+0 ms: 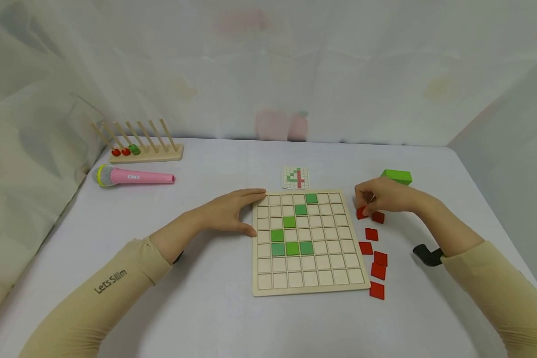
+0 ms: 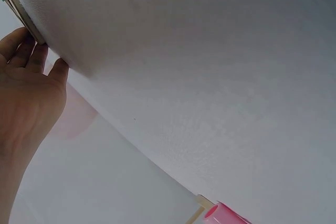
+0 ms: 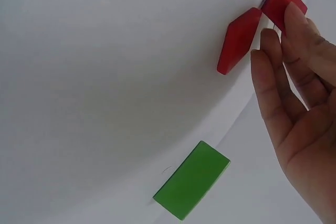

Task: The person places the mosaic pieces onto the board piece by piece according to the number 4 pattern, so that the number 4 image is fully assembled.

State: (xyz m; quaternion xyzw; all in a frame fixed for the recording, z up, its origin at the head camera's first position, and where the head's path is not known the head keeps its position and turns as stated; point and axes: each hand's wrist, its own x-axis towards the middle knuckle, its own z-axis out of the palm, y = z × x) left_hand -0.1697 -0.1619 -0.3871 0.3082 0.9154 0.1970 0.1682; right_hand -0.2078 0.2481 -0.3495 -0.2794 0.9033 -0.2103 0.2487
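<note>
A square wooden grid board point(image 1: 313, 294) lies on the table with several green tiles point(image 1: 289, 222) in its cells. At its left edge rests my left hand point(image 1: 225, 211), fingers extended to the top corner and thumb lower on the side. In the left wrist view my left fingertips touch the board's edge point(image 2: 23, 17). Right of the board, my right hand point(image 1: 387, 194) pinches a red square tile point(image 3: 281, 3) between thumb and fingers, the tile tilted. Another red tile point(image 3: 240, 40) lies close beside it. A small pattern card point(image 1: 296, 177) shows green and red squares behind the board.
Several red tiles point(image 1: 378, 271) lie scattered along the board's right side. A green block point(image 1: 397, 176) stands behind my right hand. At the back left are a wooden peg rack point(image 1: 147, 155) with red and green beads and a pink toy microphone point(image 1: 138, 177).
</note>
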